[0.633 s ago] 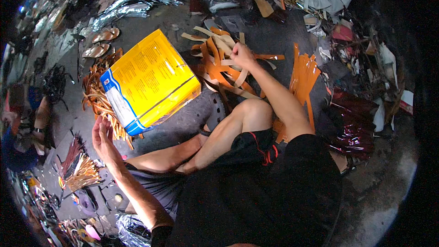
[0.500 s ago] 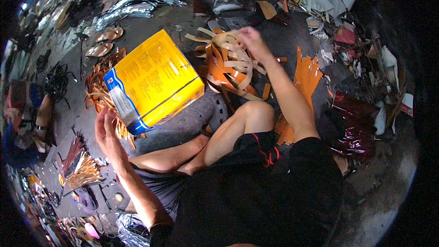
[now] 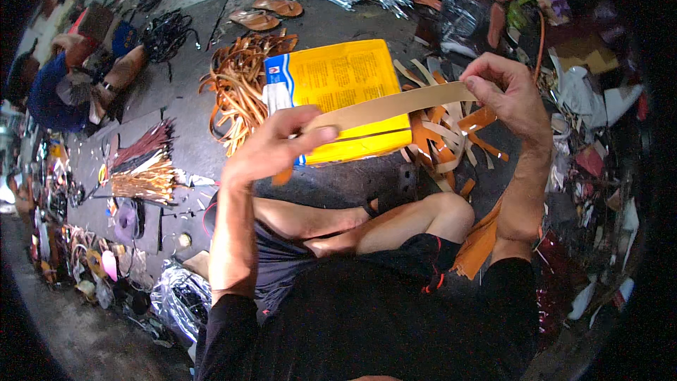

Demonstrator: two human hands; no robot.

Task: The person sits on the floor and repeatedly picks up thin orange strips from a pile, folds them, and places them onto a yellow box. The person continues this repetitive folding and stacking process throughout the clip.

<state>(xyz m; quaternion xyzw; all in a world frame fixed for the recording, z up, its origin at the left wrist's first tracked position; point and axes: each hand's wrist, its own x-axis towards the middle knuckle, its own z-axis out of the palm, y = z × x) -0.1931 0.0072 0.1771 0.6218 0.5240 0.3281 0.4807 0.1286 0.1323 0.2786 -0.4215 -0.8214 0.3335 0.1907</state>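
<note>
The left hand (image 3: pixel 273 145) pinches one end of a tan strip (image 3: pixel 395 102), and the right hand (image 3: pixel 511 97) pinches the other end. The strip goes across the middle of the frame, in front of the yellow box (image 3: pixel 342 67). If a pinch gets too loose, the strip could slip and fall. If the hands pull too hard, it might stretch or tear.

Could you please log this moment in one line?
left hand: holds tan strip; right hand: pinches strip's right end; strip: spans over yellow box; brown strips: left of box
</note>
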